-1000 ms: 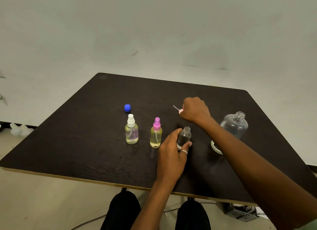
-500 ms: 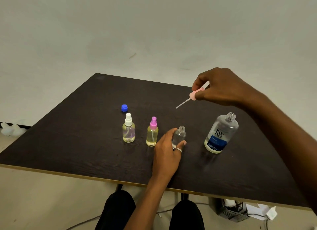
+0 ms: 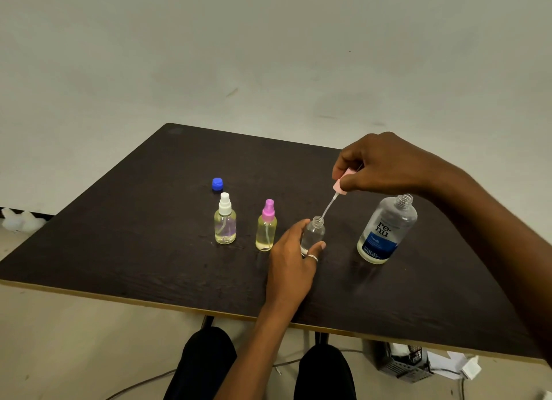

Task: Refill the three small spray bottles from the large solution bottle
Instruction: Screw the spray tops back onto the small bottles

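Observation:
On the dark table (image 3: 119,250) my left hand (image 3: 294,259) holds a small clear open bottle (image 3: 313,235) upright. My right hand (image 3: 385,163) pinches a pale pink spray head (image 3: 342,184) just above it; the thin dip tube (image 3: 328,206) slants down and its tip is at the bottle's mouth. To the left stand two capped spray bottles with yellowish liquid, one white-topped (image 3: 225,220), one pink-topped (image 3: 266,226). The large solution bottle (image 3: 386,230), uncapped, with a blue label, stands to the right. Its blue cap (image 3: 217,184) lies behind the white-topped bottle.
My knees (image 3: 209,366) show under the table's front edge. A dark crate (image 3: 403,360), papers and cables lie on the floor at the lower right. A plain wall stands behind the table.
My right hand has lifted the pink spray head off the table, carried it over and lowered it, bringing the dip tube's tip to the open bottle's mouth. My left hand has kept its hold.

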`<state>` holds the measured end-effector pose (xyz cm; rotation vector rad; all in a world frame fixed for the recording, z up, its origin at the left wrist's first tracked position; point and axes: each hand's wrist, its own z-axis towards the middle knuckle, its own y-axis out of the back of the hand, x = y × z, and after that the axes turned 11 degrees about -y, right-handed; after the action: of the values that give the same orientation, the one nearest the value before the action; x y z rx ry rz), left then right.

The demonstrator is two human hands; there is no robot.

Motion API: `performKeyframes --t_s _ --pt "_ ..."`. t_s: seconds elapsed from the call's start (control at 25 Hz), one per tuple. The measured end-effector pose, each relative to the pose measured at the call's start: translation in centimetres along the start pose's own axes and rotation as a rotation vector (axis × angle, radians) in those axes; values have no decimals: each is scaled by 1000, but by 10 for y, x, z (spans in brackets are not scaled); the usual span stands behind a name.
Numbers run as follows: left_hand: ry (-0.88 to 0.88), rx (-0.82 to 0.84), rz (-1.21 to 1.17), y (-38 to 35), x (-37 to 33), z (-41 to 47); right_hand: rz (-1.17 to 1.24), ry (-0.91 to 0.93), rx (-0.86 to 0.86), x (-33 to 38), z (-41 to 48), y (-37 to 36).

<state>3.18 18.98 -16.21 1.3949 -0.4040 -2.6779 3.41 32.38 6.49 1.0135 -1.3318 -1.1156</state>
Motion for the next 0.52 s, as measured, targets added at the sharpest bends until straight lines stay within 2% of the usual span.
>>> performKeyframes --t_s 0.52 --pt "18 11 31 2 -4 0 -51 96 113 1 6 -64"
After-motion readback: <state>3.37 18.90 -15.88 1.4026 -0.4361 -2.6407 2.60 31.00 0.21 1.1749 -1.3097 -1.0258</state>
